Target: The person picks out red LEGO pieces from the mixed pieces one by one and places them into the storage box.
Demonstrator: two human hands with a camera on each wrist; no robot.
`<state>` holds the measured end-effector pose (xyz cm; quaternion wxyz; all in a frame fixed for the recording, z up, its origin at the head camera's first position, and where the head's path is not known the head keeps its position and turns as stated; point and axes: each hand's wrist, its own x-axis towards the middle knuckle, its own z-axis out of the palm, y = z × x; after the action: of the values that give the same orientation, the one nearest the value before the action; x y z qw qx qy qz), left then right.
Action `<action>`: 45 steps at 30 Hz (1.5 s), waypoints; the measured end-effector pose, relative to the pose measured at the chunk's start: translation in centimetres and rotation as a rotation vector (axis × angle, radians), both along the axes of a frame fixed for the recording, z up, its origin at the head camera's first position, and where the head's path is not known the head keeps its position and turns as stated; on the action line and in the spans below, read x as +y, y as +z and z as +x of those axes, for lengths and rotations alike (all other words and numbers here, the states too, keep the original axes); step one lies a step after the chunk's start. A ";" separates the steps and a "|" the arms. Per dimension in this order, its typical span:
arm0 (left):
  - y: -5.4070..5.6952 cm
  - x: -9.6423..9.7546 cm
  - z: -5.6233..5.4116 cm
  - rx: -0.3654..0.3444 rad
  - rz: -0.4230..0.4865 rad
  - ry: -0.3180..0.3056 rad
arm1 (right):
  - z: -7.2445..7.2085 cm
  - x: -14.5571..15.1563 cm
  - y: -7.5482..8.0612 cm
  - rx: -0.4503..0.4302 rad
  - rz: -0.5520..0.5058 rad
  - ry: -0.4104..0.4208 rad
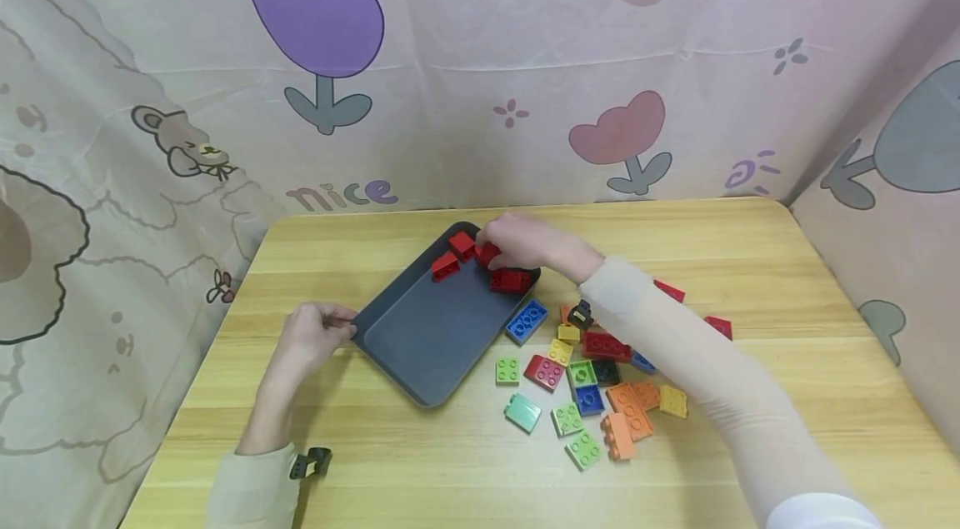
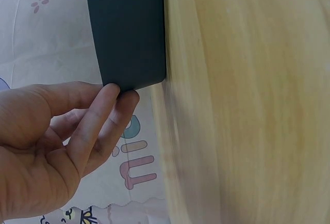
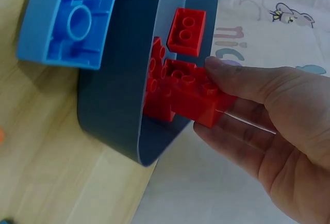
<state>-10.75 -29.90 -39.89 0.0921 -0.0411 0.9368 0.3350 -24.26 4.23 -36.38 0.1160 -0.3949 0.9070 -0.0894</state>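
Note:
A dark grey tray (image 1: 427, 337) lies at a slant on the wooden table. Its near left corner is pinched between the thumb and fingers of my left hand (image 1: 311, 337); in the left wrist view, fingertips (image 2: 112, 91) touch the tray's outer wall (image 2: 126, 33). At the tray's far end, my right hand (image 1: 528, 242) holds a red building brick (image 3: 193, 100) by thumb and fingers, low within the rim. Other red bricks lie around it, among them one brick (image 1: 445, 266) by the left wall and another (image 1: 510, 281) by the right.
Right of the tray, loose building bricks spread over the table (image 1: 390, 471): a blue brick (image 1: 526, 321) close to the tray wall, a teal brick (image 1: 522, 412), several green, orange, yellow and red ones. Some red bricks (image 1: 718, 326) lie beyond my right forearm. A printed cloth hangs behind.

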 end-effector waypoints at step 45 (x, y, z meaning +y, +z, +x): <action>0.1 -0.1 0.1 -0.017 0.016 0.001 | 0.6 -4.4 -2.5 0.035 0.088 0.088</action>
<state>-10.69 -29.95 -39.78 0.1001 -0.0435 0.9333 0.3421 -23.66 -0.18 -38.87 0.1209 -0.4305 0.8937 -0.0374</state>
